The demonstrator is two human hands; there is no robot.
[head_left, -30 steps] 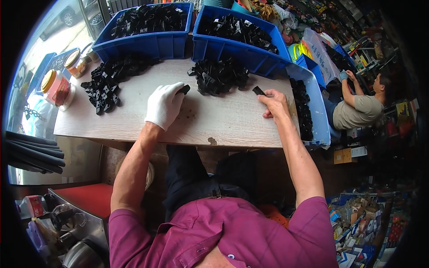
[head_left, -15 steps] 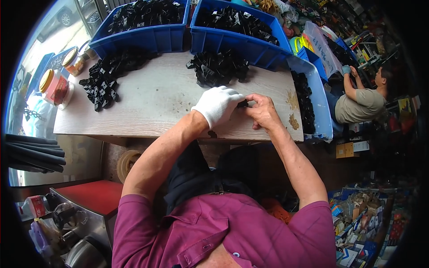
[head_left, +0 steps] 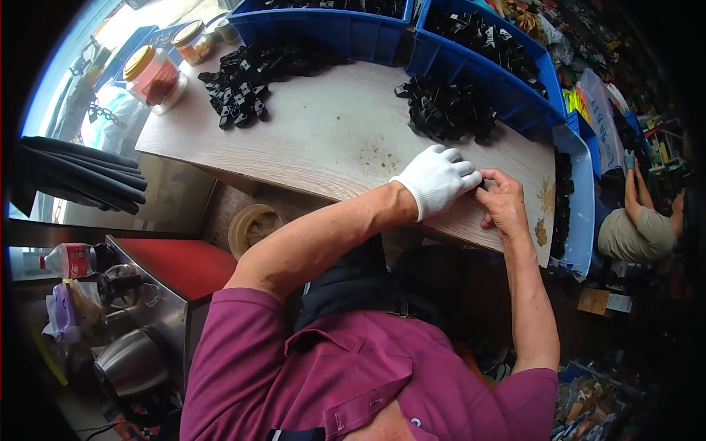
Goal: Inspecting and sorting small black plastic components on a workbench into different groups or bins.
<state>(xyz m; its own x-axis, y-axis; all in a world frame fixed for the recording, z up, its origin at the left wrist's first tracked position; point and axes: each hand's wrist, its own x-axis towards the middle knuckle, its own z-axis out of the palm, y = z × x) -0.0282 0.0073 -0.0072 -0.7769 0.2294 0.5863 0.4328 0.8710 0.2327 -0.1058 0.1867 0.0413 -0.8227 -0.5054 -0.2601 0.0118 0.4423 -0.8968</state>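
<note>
Now the black piece is lost from view where gloved left hand (head_left: pixel 437 182) and bare right hand (head_left: pixel 505 204) are met, fingers curled, grip impossible to tell, just short of the heap (head_left: pixel 448 112), close two-handed work being suggested

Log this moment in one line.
white-gloved left hand: fingertips at bare right hand's | grip: contents unclear | table: two piles of black parts | far side: blue bins

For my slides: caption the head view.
Gloved left hand and bare right hand meet over wood-grain tabletop, near black parts.
</note>
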